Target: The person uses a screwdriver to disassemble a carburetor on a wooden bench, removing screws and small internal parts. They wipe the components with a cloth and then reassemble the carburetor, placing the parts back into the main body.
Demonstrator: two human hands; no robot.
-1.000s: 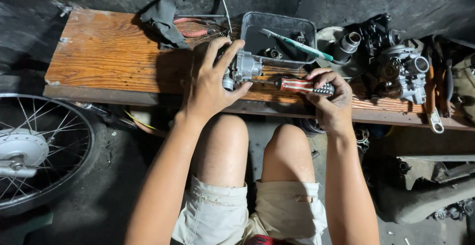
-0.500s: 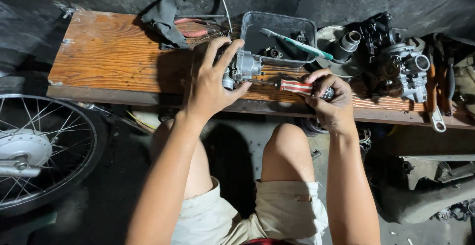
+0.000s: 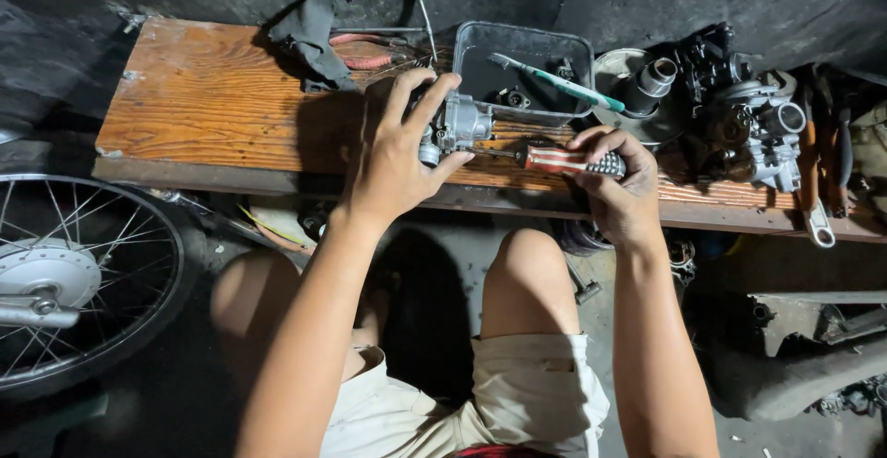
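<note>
Small silver metal carburetor (image 3: 459, 125) sits on the wooden tabletop (image 3: 212, 97), gripped by the left hand (image 3: 397, 158). Right hand (image 3: 621, 190) clasps a red-and-white striped screwdriver (image 3: 554, 159), tip at the carburetor, near a grey plastic tray (image 3: 480, 56).

The carburetor (image 3: 457, 125) is shiny grey metal. Under it, the bench (image 3: 203, 97) is rough orange wood. Beside it, the tray (image 3: 527, 51) is dull grey plastic.

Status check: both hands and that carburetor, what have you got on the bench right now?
Left hand gripping the metal carburetor on the wooden bench. Right hand holding the red-striped screwdriver, tip at the carburetor. Grey tray close behind.
</note>
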